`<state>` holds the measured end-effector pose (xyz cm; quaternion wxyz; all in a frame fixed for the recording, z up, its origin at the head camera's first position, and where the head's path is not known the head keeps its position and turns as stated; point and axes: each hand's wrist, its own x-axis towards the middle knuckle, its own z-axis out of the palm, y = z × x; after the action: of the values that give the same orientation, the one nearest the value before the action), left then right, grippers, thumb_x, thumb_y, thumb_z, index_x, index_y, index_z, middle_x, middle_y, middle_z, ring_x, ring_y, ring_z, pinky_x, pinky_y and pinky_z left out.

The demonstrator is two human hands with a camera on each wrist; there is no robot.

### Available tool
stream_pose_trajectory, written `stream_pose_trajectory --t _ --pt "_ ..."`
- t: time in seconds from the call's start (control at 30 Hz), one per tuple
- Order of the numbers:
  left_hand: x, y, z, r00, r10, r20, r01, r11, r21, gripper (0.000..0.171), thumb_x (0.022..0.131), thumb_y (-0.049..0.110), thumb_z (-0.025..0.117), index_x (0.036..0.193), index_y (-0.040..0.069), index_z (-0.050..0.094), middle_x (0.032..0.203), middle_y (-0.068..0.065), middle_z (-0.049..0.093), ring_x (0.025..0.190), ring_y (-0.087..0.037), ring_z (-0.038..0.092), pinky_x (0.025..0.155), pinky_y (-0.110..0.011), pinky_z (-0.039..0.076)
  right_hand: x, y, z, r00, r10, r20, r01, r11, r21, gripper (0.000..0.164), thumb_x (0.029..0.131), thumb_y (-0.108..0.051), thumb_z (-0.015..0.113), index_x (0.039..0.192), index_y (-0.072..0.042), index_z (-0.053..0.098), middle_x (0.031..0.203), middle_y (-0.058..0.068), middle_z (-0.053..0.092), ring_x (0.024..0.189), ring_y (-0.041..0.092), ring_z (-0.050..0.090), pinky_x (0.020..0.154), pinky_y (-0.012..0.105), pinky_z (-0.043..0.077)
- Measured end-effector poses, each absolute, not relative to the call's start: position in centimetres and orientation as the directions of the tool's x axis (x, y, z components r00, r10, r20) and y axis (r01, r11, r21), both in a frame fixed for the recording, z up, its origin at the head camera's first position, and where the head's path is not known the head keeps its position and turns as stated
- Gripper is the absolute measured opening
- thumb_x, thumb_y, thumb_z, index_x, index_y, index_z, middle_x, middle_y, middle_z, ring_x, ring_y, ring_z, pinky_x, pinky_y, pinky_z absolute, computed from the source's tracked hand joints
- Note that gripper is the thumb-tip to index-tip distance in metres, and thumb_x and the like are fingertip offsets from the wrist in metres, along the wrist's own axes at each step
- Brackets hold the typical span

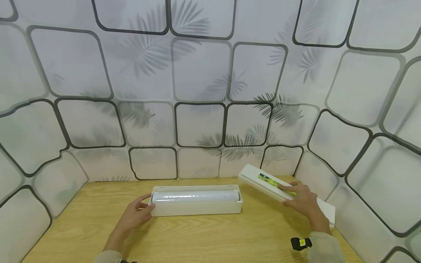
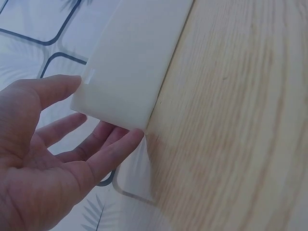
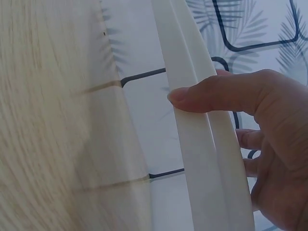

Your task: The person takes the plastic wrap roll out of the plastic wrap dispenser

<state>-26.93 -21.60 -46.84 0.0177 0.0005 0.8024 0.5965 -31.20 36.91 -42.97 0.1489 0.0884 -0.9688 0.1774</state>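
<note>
A long white cling film box (image 1: 197, 209) stands lidless on the table, with a shiny roll of cling film (image 1: 197, 196) lying inside it. My left hand (image 1: 136, 212) holds the box's left end; in the left wrist view the thumb touches the box (image 2: 130, 62) near its edge and the other fingers curve about the end. Off to the right, my right hand (image 1: 303, 200) grips the long white lid (image 1: 254, 176), which is tilted and bears a green-yellow label (image 1: 269, 180). In the right wrist view, the thumb lies across the lid (image 3: 202, 159) with fingers behind it.
The wood-grain table (image 1: 210, 237) meets a patterned wall covering (image 1: 200, 124) at the back and on both sides. The lid's far right end is close to the right-hand side. A black strap piece with a yellow square (image 1: 300, 243) sits at my right wrist.
</note>
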Motion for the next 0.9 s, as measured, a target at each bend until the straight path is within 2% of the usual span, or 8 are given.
stream_pose_trajectory --t 0.4,0.67,0.9 --pt "-26.9 -21.5 -46.8 -1.0 0.012 -0.026 -0.021 0.29 0.957 0.062 0.103 0.017 0.064 0.155 -0.002 0.038 0.127 -0.029 0.053 0.107 -0.029 0.064 0.086 -0.032 0.065 -31.5 38.4 -43.9 -0.973 -0.027 0.228 -0.102 0.941 -0.322 0.063 0.078 -0.026 0.086 0.138 -0.018 0.067 0.139 0.033 0.052 0.118 0.061 0.05 0.08 0.078 0.041" --pt "-27.0 -21.5 -47.0 -1.0 0.005 -0.03 -0.027 0.291 0.956 0.062 0.102 0.018 0.065 0.155 -0.002 0.038 0.126 -0.029 0.054 0.102 -0.026 0.066 0.085 -0.031 0.064 -32.1 38.1 -45.1 -0.967 -0.075 0.244 -0.156 0.931 -0.331 0.061 0.077 -0.023 0.088 0.135 -0.017 0.069 0.138 0.035 0.054 0.121 0.063 0.049 0.077 0.077 0.042" --pt "-27.0 -21.6 -46.9 -0.999 0.015 -0.035 -0.029 0.295 0.955 0.063 0.103 0.019 0.064 0.156 -0.001 0.037 0.128 -0.029 0.053 0.106 -0.028 0.064 0.086 -0.031 0.064 -33.1 37.4 -45.6 -0.958 -0.125 0.258 -0.202 0.934 -0.296 0.061 0.075 -0.021 0.088 0.133 -0.017 0.071 0.137 0.035 0.056 0.117 0.063 0.052 0.078 0.074 0.044"
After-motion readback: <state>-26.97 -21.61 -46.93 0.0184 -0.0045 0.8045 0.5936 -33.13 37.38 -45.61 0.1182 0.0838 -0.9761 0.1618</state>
